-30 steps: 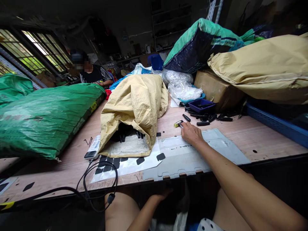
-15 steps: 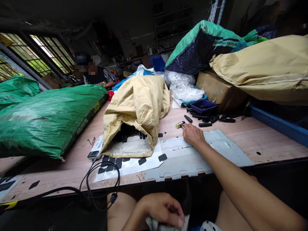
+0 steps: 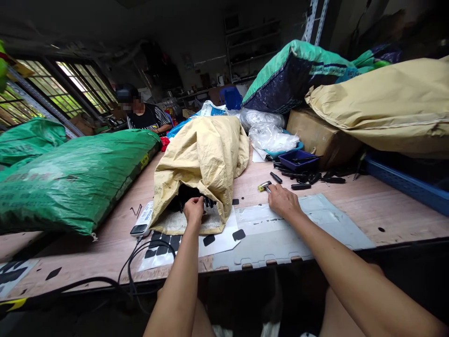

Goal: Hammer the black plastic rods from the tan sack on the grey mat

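Cream cloth hangs in folds over the sack [image 3: 201,154], whose mouth opens towards six o'clock, taking twelve as straight away from the wearer. The left hand [image 3: 194,210] is at that mouth, with the fingers drawn narrow. Whether a piece is between them cannot be told, as the dark opening lies right behind. Some black pieces [image 3: 210,202] show in the opening, just beside those fingertips at about three o'clock. As far as the shadow lets one see, their long axis runs roughly twelve to six, with the ends towards the wearer. The left hand is plainly the nearer one to them; the right is well apart.

The right hand [image 3: 283,202] is out at about three o'clock from the left, its fingers closed round the handle of a small hammer [image 3: 264,186]. Its yellow-ended head sticks out past the fingers at ten o'clock and lies along a line from eight to two, low over the tabletop [image 3: 247,175] or resting on it; which of these is unclear. A loose black handle [image 3: 276,177] lies between twelve and one o'clock from the right fingers, near but apart, its axis running ten to four. The purple tray [image 3: 298,166] is farther off at about one o'clock.
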A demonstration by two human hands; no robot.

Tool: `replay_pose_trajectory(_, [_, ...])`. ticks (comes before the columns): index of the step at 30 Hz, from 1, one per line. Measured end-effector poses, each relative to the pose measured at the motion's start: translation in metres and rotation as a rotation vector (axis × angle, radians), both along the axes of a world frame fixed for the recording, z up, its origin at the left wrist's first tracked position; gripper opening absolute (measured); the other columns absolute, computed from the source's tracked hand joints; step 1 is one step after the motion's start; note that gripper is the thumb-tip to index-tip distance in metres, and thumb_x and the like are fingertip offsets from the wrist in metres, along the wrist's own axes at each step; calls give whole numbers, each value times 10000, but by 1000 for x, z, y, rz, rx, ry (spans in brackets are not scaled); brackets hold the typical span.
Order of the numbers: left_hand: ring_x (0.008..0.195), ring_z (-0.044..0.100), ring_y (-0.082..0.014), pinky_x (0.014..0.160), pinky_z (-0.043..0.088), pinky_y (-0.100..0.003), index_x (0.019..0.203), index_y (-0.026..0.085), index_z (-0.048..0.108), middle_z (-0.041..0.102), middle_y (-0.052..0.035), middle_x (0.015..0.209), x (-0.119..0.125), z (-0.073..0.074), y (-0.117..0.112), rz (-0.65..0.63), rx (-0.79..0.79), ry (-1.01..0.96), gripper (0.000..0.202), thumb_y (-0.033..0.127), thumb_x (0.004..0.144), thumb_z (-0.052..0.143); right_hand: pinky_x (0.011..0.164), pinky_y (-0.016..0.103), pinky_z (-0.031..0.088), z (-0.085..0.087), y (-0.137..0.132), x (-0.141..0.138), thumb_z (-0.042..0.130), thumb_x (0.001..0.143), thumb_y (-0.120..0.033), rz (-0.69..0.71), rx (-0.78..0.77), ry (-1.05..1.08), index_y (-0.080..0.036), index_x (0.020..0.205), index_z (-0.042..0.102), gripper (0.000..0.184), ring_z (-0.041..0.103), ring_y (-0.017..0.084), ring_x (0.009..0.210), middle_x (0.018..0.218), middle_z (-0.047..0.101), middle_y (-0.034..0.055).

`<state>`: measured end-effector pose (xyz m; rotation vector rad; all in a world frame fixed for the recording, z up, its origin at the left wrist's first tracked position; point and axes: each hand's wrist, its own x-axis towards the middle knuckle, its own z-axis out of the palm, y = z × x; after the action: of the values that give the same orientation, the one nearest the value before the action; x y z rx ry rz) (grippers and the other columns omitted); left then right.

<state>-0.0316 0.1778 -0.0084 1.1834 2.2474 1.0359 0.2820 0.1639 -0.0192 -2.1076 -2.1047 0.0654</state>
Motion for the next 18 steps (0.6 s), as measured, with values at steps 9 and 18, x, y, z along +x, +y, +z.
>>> replay_pose_trajectory(9, [1024,708,-376,783,503,-420,804,234,745,776,-166,1003,5,10,6,44,-244,237,237,451,714,774,874,338,451,5,-1,-1,379,1017,-270,-17,-33,18,-195,1271,565,323,636,260,1133,1259,627,142])
replay_pose_trajectory(18, [810,656,-237,737,467,-334,965,248,662,725,-44,917,15,20,-84,-78,137,237,216,409,821,663,887,334,448,4,-1,-1,389,1021,-282,-18,-35,32,-203,1276,566,320,629,252,1142,1266,627,139])
